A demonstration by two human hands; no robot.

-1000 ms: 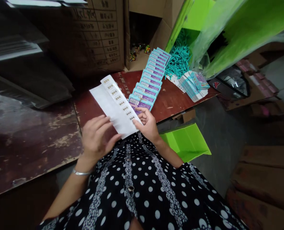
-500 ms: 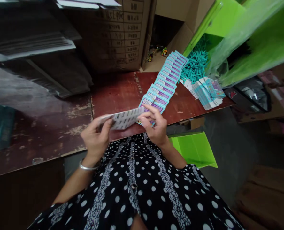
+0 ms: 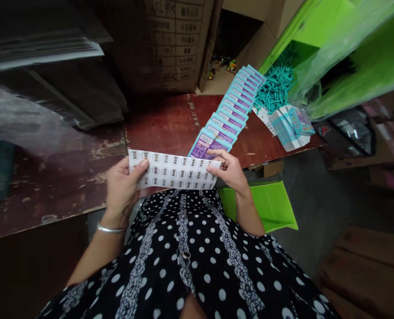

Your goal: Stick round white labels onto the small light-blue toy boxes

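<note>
A white sticker sheet [image 3: 173, 172] with rows of small round printed labels is stretched between my hands above the table's front edge. My left hand [image 3: 123, 181] pinches its left end, thumb on top and fingers behind. At the right end, my right hand [image 3: 228, 170] grips the sheet between thumb and fingers. Just behind it, a fanned row of overlapping blue-and-purple cards or flat boxes [image 3: 228, 113] with barcodes runs away across the red table [image 3: 157, 119]. The nearest one lies close to my right fingertips.
Teal pieces [image 3: 276, 88] spill from a green bin [image 3: 308, 26] at the back right, beside a stack of light-blue boxes [image 3: 288, 128]. A cardboard carton [image 3: 170, 48] stands behind. Dark stacked packs [image 3: 73, 88] are at left. A green container [image 3: 273, 206] sits below the table edge.
The sheet has been opened out flat and tilted toward me, showing its printed rows. My hands have moved farther apart, the left to the left and the right to the right.
</note>
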